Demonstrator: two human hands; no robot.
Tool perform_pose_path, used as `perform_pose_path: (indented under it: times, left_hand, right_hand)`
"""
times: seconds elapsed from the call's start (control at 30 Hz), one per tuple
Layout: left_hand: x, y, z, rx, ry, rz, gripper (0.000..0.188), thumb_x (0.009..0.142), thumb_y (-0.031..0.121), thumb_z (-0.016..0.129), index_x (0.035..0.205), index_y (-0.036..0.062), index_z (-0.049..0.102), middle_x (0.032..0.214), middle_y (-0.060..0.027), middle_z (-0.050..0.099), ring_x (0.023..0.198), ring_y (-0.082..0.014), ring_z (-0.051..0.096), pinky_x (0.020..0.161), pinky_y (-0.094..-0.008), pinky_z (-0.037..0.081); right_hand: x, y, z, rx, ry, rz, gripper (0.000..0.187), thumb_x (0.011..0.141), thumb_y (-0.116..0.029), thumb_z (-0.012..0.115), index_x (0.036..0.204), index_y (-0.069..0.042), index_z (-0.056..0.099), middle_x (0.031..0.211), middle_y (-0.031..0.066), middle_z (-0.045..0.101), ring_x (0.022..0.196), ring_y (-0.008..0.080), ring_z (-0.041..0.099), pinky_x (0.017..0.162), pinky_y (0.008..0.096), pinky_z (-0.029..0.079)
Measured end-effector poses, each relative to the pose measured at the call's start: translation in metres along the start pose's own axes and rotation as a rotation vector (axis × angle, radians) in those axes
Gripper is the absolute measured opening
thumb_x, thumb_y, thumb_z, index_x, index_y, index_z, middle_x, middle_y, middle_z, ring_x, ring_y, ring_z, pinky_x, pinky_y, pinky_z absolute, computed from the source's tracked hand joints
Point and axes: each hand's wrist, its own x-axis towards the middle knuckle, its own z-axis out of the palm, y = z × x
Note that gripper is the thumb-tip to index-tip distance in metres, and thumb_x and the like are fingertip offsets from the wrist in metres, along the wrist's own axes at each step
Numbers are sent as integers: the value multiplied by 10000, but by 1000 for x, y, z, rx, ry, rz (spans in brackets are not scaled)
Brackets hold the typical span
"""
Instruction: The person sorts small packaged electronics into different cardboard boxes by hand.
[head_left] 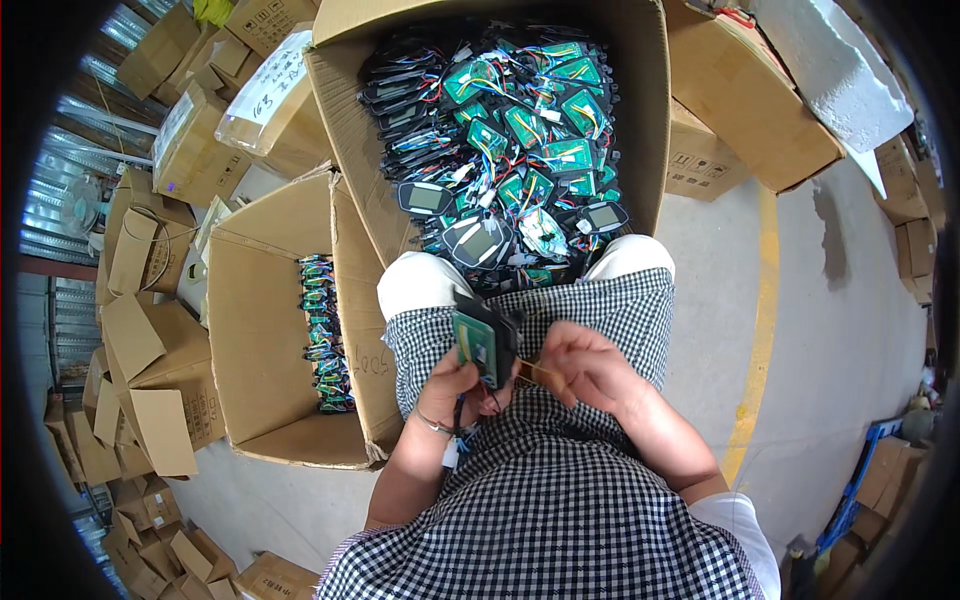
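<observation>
Above my lap, my left hand [450, 388] is closed on a black display unit [480, 340], tilted so its green circuit board shows. A cable with a white plug [452, 452] hangs below that hand. My right hand [592, 368] is closed just right of the unit, fingertips pinched on a thin yellow-orange strand [535, 368] that runs toward the unit. Whether the strand is a wire or a rubber band I cannot tell. Beyond my knees, a large open cardboard box [345, 130] holds a heap of similar display units [525, 125] with green boards and coloured wires.
At the left stands another open cardboard box [265, 330] with stacked units [325, 340] along its right side. More cartons [170, 370] pile up at the far left. A carton [745, 100] and white foam [850, 70] are at the upper right. A yellow line [757, 330] crosses the grey floor.
</observation>
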Motion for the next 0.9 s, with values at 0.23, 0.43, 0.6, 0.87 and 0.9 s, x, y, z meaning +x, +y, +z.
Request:
perform_pose_path:
  times: [0.23, 0.43, 0.6, 0.87, 0.9]
  left_hand:
    - [4, 10, -13, -21, 98, 21, 412, 902, 289, 580, 1218, 48, 470, 1055, -143, 576, 668, -152, 517, 564, -261, 385]
    - [3, 19, 0, 140, 137, 13, 378, 911, 200, 573, 1239, 59, 450, 997, -122, 596, 689, -166, 549, 586, -296, 416]
    - [16, 26, 22, 1521, 268, -10, 286, 852, 73, 571, 1125, 26, 499, 949, -139, 582, 709, -254, 585, 578, -369, 471]
    - [-9, 23, 18, 860, 94, 276, 320, 859, 129, 618, 1142, 32, 504, 984, -130, 583, 721, -227, 601, 589, -334, 477]
    - [-19, 24, 13, 238, 295, 156, 330, 871, 119, 619, 1159, 33, 484, 991, -113, 587, 693, -195, 594, 568, -308, 467]
  right_hand:
    - [-11, -32, -32, -592, -402, 232, 331, 848, -136, 608, 1133, 33, 610, 984, 183, 662, 597, 174, 598, 640, 321, 500]
    - [15, -44, -13, -284, -197, -518, 725, 745, -338, 734, 1350, -58, 448, 1410, 203, 400, 1287, 373, 395, 1118, 514, 117]
    - [42, -63, 37, -1623, -155, -354, 873, 592, -250, 798, 1353, -37, 428, 1394, 163, 433, 1299, 237, 417, 1132, 517, 69]
    - [62, -32, -36, -467, -102, -167, 616, 830, -297, 687, 1343, -49, 453, 1299, 225, 509, 1227, 330, 482, 1023, 407, 382]
    - [56, -28, -24, -551, -87, -239, 654, 811, -293, 710, 1355, -50, 438, 1313, 219, 500, 1240, 327, 471, 1028, 411, 376]
